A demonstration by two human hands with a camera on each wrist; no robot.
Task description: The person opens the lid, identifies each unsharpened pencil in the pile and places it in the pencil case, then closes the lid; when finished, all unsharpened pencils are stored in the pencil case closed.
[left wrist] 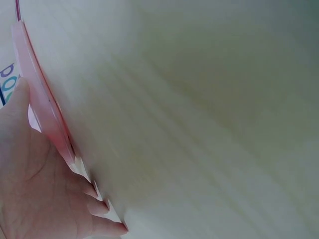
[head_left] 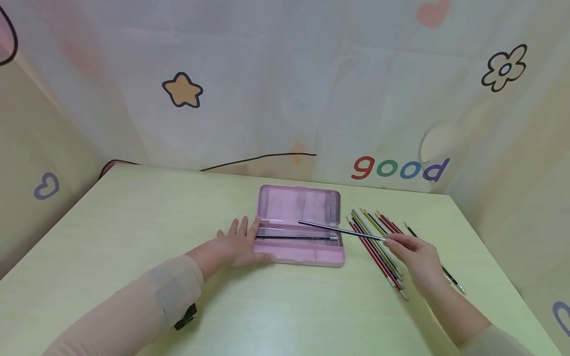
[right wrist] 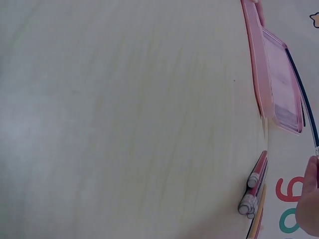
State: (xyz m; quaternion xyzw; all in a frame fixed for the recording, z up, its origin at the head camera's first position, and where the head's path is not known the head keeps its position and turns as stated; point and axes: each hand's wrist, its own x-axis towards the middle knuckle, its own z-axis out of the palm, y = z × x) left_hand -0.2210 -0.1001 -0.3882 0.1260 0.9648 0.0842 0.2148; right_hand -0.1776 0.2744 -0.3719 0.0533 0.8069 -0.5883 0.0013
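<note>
A pink pencil case (head_left: 294, 253) lies opened flat on the table, its lid toward the back. One dark pencil (head_left: 298, 238) rests lengthwise inside it. My left hand (head_left: 240, 246) spreads straight fingers against the case's left side, thumb along the front corner; the left wrist view shows this hand (left wrist: 50, 194) beside the pink edge. My right hand (head_left: 418, 257) pinches a dark striped pencil (head_left: 340, 229) by its right end, and the pencil points left above the case. In the right wrist view only part of the right hand (right wrist: 310, 199) appears at the edge.
A loose bundle of striped pencils (head_left: 376, 249), red, yellow and dark, lies right of the case. A black pencil (head_left: 454, 281) lies farther right, partly hidden by my right hand. A printed curtain (head_left: 276, 99) stands behind the table (head_left: 285, 306).
</note>
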